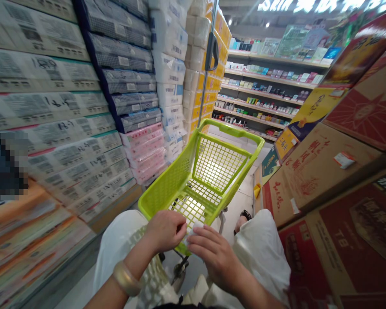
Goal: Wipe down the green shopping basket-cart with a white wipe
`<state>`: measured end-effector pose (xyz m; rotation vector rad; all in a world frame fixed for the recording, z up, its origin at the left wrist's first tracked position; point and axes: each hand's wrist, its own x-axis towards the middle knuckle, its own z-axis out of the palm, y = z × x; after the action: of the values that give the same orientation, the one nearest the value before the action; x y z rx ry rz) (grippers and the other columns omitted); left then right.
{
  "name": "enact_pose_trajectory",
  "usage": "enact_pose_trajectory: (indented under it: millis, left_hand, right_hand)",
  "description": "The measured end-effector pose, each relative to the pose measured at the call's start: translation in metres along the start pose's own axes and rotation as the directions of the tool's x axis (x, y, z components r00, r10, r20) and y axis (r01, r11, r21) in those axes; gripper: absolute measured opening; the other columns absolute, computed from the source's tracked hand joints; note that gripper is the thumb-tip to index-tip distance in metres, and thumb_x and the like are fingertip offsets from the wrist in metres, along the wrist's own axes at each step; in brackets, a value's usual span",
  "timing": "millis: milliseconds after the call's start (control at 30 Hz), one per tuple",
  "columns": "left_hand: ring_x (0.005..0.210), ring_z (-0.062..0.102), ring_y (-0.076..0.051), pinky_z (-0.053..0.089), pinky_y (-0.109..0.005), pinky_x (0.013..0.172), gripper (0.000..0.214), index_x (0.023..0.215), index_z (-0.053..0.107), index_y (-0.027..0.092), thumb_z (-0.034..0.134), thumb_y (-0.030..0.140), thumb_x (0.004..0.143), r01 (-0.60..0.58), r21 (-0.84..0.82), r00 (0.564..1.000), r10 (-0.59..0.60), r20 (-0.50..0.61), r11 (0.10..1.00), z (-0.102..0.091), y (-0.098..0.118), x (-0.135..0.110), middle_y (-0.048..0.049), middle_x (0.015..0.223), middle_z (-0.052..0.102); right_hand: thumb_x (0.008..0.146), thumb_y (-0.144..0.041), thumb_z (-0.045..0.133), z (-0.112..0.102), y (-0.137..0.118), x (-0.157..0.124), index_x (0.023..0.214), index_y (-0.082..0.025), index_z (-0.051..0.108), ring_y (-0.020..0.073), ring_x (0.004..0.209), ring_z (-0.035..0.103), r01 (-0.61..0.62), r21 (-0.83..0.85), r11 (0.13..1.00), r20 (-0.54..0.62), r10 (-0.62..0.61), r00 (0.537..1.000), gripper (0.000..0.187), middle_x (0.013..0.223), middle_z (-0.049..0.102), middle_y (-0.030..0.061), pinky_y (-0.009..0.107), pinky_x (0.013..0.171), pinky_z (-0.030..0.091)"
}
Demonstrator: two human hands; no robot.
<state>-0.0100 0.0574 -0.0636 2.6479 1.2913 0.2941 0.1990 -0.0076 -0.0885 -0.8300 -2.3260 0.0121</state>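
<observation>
My left hand [166,230] is curled into a fist above the near end of a lime-green shopping cart [167,182]. The inside of that fist is hidden, and a gold-coloured bangle [126,278] circles the wrist below it. Just to the right, my right hand [214,254] has its fingers bent over a small crumpled white piece [197,225] that looks like tissue. Most of the white piece is covered by the fingers. The cart's grid basket stands between my white-clothed legs, and its raised handle is at the far end.
Stacked packs of paper goods [131,92] rise on the left. Cardboard cartons [315,167] line the right side, narrowing the aisle. Shelves of small boxed goods [260,79] cross the back. A thin metal pole [206,86] with a black handle stands behind the cart.
</observation>
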Motion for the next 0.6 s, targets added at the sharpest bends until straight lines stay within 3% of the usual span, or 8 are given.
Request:
enact_pose_trajectory:
  millis: [67, 233, 433, 600]
  left_hand:
    - [0.061, 0.053, -0.016, 0.023, -0.03, 0.057, 0.027, 0.06, 0.056, 0.02, 0.047, 0.028, 0.084, 0.006, 0.003, 1.0, -0.006, 0.005, 1.0, -0.001, 0.0, 0.0, -0.0018, 0.062, 0.062]
    - [0.062, 0.054, -0.016, 0.024, -0.03, 0.057, 0.026, 0.061, 0.056, 0.02, 0.046, 0.028, 0.084, 0.012, 0.009, 1.0, -0.012, 0.017, 1.0, -0.001, 0.001, 0.0, -0.0013, 0.064, 0.063]
    - [0.062, 0.054, -0.016, 0.025, -0.03, 0.057, 0.027, 0.06, 0.056, 0.02, 0.047, 0.028, 0.083, 0.018, 0.01, 1.0, -0.018, 0.005, 1.0, -0.002, -0.001, -0.001, -0.0015, 0.062, 0.061]
    - [0.063, 0.054, -0.016, 0.026, -0.029, 0.057, 0.027, 0.061, 0.057, 0.02, 0.046, 0.028, 0.084, 0.023, -0.003, 0.999, -0.023, 0.028, 1.0, -0.003, -0.002, -0.002, -0.002, 0.065, 0.063]
  right_hand:
    - [0.097, -0.011, 0.038, -0.001, 0.003, 0.0, 0.122, -0.021, 0.061, 0.0174, 0.127, 0.055, 0.0, 0.0, 1.0, -0.014, 0.0, 1.0, 0.035, 0.118, 0.071, 0.0053, 0.039, 0.111, 0.043]
    - [0.095, -0.006, 0.038, -0.006, 0.022, 0.004, 0.122, -0.022, 0.061, 0.0185, 0.121, 0.06, -0.15, -0.045, 0.988, -0.223, 0.137, 0.965, 0.039, 0.114, 0.072, 0.0073, 0.044, 0.107, 0.046]
    - [0.097, -0.012, 0.04, 0.0, 0.002, 0.001, 0.12, -0.021, 0.061, 0.017, 0.127, 0.055, 0.032, -0.001, 0.999, -0.011, -0.032, 0.999, 0.033, 0.117, 0.071, 0.0065, 0.039, 0.11, 0.044]
    - [0.096, -0.008, 0.037, -0.008, 0.026, 0.005, 0.121, -0.022, 0.061, 0.018, 0.12, 0.06, -0.122, -0.062, 0.991, -0.197, 0.108, 0.974, 0.038, 0.113, 0.072, 0.007, 0.042, 0.107, 0.046]
